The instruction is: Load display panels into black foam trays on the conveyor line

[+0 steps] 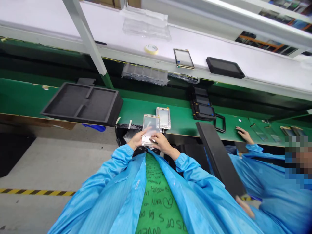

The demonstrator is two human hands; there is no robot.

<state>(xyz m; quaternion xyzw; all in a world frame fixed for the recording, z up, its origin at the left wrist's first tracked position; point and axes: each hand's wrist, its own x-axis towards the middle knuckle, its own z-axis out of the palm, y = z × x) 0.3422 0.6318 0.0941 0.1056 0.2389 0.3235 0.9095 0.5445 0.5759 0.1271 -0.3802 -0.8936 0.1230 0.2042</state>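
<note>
A thin, clear rectangular panel with a pale metallic frame (147,121), which looks like a touch-screen panel, is held at the green bench's front edge. My left hand (136,139) grips its left side, thumb over the front. My right hand (162,143) is closed, fingers bent over the panel's lower right part; its fingertips partly hide that corner. Just behind lies a stack of similar panels (164,117) on the bench. Below the panel, black plastic bagging (123,130) hangs at the edge, with strips of pale tape (130,124) beside it.
A large black foam tray (97,102) sits left on the bench (136,109). To the right are stacked black frames (203,105) and a long black board (219,159). A co-worker's hand (245,135) rests farther right. The upper shelf holds a tape roll (151,49) and another panel (184,58).
</note>
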